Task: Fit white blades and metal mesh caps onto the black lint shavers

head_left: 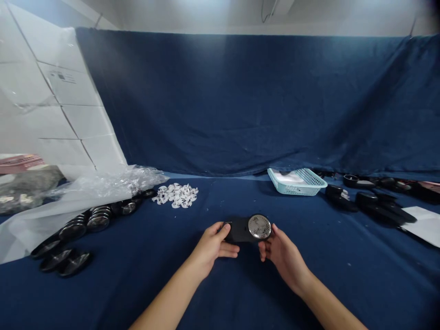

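Observation:
Both hands hold a small black device point(245, 229) with a round silver mesh disc point(259, 226) at its right end, just above the blue cloth. My left hand point(213, 247) grips the device's left end, thumb on top and fingers curled under. My right hand point(282, 254) holds the right end by the disc, its fingers closed around the edge.
A pile of small white parts point(177, 195) lies ahead to the left, beside rows of round black-and-silver caps point(98, 219) spilling from a clear plastic bag point(75, 192). A light blue basket point(296, 181) stands ahead right. Black device bodies point(371, 201) and white paper point(424, 224) lie far right.

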Demonstrator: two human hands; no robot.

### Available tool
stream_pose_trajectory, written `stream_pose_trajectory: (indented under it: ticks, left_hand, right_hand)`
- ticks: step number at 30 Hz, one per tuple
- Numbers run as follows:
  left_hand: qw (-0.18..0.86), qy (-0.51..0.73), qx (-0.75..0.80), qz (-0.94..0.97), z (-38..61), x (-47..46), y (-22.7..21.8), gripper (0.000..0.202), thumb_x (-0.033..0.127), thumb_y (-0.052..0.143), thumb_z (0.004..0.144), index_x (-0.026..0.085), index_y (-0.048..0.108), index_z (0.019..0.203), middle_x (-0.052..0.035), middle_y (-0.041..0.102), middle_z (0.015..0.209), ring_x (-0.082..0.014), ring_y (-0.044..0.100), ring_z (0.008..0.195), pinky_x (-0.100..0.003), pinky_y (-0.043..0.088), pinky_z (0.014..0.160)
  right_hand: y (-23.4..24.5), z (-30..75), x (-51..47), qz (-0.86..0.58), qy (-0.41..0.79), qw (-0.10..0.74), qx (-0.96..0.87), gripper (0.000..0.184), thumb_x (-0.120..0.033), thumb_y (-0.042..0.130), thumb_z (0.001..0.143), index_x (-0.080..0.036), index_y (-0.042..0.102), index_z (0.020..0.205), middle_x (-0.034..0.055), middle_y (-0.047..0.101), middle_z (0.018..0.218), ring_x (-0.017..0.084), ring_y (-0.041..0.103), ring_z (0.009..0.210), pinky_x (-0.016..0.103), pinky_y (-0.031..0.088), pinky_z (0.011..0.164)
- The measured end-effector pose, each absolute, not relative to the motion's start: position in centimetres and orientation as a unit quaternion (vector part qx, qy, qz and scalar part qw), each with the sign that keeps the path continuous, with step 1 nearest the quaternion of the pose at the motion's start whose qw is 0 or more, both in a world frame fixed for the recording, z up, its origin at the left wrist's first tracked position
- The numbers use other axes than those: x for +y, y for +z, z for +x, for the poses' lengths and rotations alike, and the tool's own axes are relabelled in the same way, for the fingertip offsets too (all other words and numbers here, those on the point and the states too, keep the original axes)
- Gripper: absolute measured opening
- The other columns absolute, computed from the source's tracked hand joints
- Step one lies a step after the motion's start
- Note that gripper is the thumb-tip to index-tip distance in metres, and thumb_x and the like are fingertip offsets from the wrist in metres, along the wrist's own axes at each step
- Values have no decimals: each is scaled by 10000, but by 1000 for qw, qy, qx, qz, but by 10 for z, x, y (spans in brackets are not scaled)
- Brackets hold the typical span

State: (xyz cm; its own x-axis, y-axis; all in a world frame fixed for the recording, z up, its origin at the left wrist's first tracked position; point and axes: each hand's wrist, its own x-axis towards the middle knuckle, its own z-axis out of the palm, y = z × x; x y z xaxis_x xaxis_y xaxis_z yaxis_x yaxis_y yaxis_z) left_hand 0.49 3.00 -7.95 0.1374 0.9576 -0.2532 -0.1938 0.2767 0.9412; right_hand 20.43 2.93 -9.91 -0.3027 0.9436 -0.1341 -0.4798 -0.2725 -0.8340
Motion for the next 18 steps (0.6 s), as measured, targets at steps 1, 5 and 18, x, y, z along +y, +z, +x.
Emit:
stream_pose_trajectory:
  ticks: [1, 5, 18]
  left_hand:
    - [649, 442, 470, 403, 5, 30, -80, 473, 487, 645, 825, 117, 518, 1091, -119, 680, 851, -210, 700, 631, -353, 584, 629]
    - [676, 400, 440, 435, 5, 25, -77, 393, 449, 590, 871, 116, 511, 1065, -160, 698, 911, -169, 683, 593, -319, 573, 606]
    - [798, 273, 331, 423, 18, 12, -81, 411, 344, 553, 855, 178, 435, 1212, -108, 683, 872, -202, 679, 569, -286, 542, 456]
  right_hand:
    - [-99, 205, 31, -328, 726, 496, -346, 468, -612, 559, 817, -161, 618, 925, 21, 572, 666, 155, 489, 589, 291, 412, 578]
    - [-99, 207, 34, -327, 721, 523, -315, 451, -622, 565, 805, -191, 606, 929, 5, 542, 663, 157, 477, 578, 297, 407, 559]
    - [-97, 202, 23, -358, 693, 506, -369, 513, -636, 459, 875, -169, 595, 712, -8, 481, 593, 126, 414, 570, 244, 362, 554]
